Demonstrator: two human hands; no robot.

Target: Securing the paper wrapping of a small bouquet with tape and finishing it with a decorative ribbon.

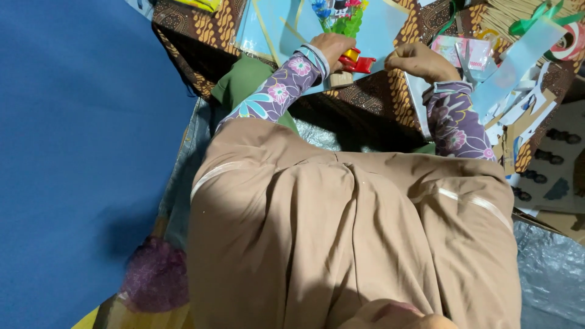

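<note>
My left hand (331, 47) grips a red and yellow tape dispenser (356, 61) over a small wooden block (341, 79) on the low table. Just above it stands a paper craft with green leaves and blue and pink flowers (341, 18) on a light blue sheet (274, 27). My right hand (419, 61) is a little to the right of the dispenser, fingers curled; whether it pinches anything is hidden. Both arms wear purple flowered sleeves. My tan garment fills the lower frame.
A brown patterned cloth (372, 97) covers the table. Paper scraps and light blue strips (518, 61) lie at the right, with green ribbon (539, 18), a tape roll (570, 42) and cardboard with dark cut-outs (554, 158). A blue wall (79, 152) is at the left.
</note>
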